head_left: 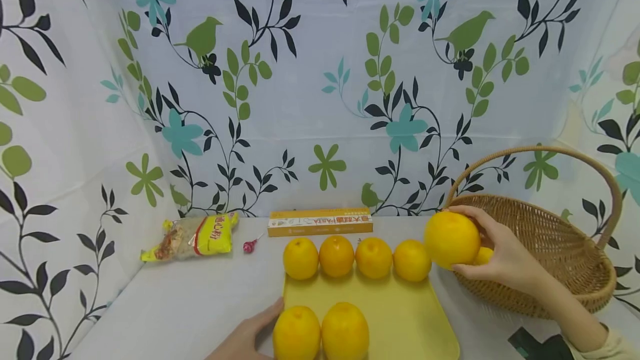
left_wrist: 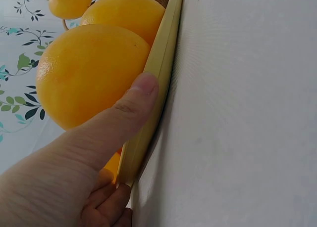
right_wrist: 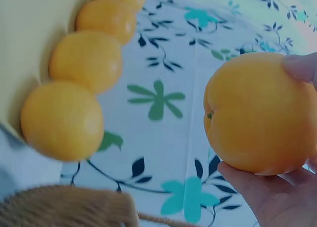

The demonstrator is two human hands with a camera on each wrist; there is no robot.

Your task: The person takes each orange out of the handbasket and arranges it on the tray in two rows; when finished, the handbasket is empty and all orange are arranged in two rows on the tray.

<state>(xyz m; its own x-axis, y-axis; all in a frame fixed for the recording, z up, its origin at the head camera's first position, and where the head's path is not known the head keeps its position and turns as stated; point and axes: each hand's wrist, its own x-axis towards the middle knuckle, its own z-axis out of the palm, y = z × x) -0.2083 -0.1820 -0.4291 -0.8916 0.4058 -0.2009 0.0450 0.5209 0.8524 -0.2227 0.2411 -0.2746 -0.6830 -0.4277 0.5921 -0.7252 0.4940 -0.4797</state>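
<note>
My right hand [head_left: 507, 260] grips an orange [head_left: 451, 239] in the air, just left of the wicker basket; the right wrist view shows thumb and fingers round this orange [right_wrist: 260, 113]. On a yellow tray [head_left: 395, 315], several oranges [head_left: 336, 256] line the far edge, and two more, one being the orange [head_left: 345, 332], sit side by side at the near left. My left hand [head_left: 252, 332] holds the tray's near left corner. In the left wrist view its thumb [left_wrist: 131, 106] lies along the tray's side [left_wrist: 161, 64], with the other fingers curled at the corner.
The wicker basket [head_left: 540, 238] with a tall handle stands at the right, a yellow-orange fruit [head_left: 483, 255] partly showing by its left side. Behind the tray lies a pasta box [head_left: 320, 222]. A yellow food packet [head_left: 195, 238] and a lollipop [head_left: 250, 246] lie farther left. A patterned curtain hangs behind.
</note>
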